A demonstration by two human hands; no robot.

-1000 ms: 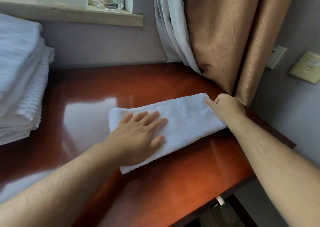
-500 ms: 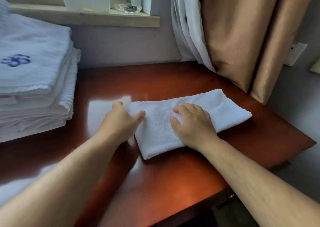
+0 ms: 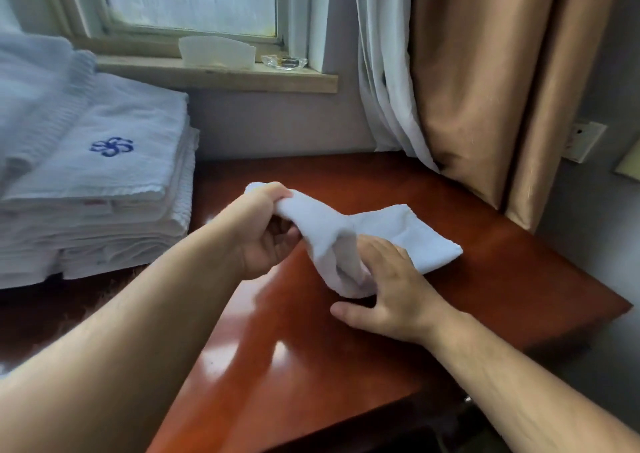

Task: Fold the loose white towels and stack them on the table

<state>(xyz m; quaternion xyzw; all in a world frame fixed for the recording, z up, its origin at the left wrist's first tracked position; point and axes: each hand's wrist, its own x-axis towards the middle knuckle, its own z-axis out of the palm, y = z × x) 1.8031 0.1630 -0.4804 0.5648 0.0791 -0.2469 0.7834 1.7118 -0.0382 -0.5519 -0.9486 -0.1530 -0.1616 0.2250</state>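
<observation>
Folding half done: left hand [image 3: 264,232] grips the towel [image 3: 410,232] by its raised end; right hand [image 3: 398,293], spread, presses the crease. Stack [image 3: 104,182] stands on the table [image 3: 311,366]; stacking this one outstanding.

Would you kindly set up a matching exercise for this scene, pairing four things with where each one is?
Things
1. small towel
2. towel stack
3. glass dish
4. brown curtain

Places
A. on the window sill
B. hanging on the right, behind the table
C. piled on the table's left side
D. one end held up by the left hand

Pairs: 1-D, 2-C, 3-A, 4-B
</observation>
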